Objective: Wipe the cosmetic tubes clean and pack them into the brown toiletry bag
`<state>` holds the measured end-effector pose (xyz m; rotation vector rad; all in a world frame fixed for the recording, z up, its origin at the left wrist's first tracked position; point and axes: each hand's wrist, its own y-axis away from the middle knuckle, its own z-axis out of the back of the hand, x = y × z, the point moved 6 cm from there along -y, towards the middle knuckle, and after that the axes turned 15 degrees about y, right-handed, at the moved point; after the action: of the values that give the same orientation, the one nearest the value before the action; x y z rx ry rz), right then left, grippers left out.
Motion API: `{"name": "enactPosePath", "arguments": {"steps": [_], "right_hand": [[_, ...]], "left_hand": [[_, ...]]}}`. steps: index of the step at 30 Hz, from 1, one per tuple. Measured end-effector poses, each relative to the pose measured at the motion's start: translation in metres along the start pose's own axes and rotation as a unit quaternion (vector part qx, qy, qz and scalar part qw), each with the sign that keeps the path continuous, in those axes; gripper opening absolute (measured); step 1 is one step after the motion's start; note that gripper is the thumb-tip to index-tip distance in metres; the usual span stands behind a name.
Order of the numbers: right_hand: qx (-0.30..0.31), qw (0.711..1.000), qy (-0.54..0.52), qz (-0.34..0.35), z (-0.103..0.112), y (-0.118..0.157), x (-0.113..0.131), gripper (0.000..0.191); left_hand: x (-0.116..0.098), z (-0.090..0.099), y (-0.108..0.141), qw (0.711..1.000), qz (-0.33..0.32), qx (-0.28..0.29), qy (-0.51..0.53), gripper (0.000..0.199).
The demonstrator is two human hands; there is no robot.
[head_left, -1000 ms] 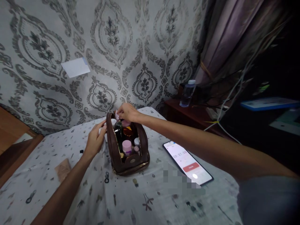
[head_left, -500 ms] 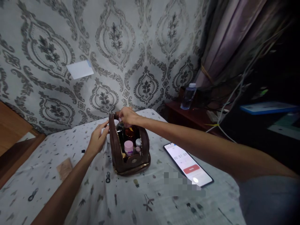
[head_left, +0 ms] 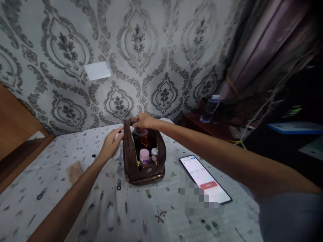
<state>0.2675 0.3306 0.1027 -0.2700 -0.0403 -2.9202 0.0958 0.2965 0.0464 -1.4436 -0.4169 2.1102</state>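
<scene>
A brown zip bag stands open on the patterned sheet. Inside it are a pink-capped jar, a white-capped container, an amber bottle and a dark bottle beside that. My left hand rests its fingertips against the bag's left side, fingers somewhat apart. At the bag's far end, my right hand reaches over the opening with its fingers bent down; their tips, and anything between them, are hard to make out.
A phone showing a running timer lies right of the bag. A tan flat piece lies to the left. Behind, a clear bottle stands on a dark red surface, near hanging cables. The patterned wall rises behind the bag.
The view has shifted, so the bag and both hands appear further right. My right hand has moved slightly at the bag's far end. My left hand stays against its side.
</scene>
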Motion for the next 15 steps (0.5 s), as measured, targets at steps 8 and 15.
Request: {"name": "enactPosePath", "arguments": {"steps": [8, 15], "right_hand": [[-0.143, 0.986, 0.081, 0.016, 0.018, 0.020, -0.005, 0.049], [-0.273, 0.941, -0.096, 0.174, 0.023, 0.113, 0.045, 0.024]], "left_hand": [[0.021, 0.101, 0.031, 0.990, 0.112, -0.079, -0.015, 0.053], [0.056, 0.175, 0.096, 0.925, 0.268, -0.082, -0.256, 0.047]]}}
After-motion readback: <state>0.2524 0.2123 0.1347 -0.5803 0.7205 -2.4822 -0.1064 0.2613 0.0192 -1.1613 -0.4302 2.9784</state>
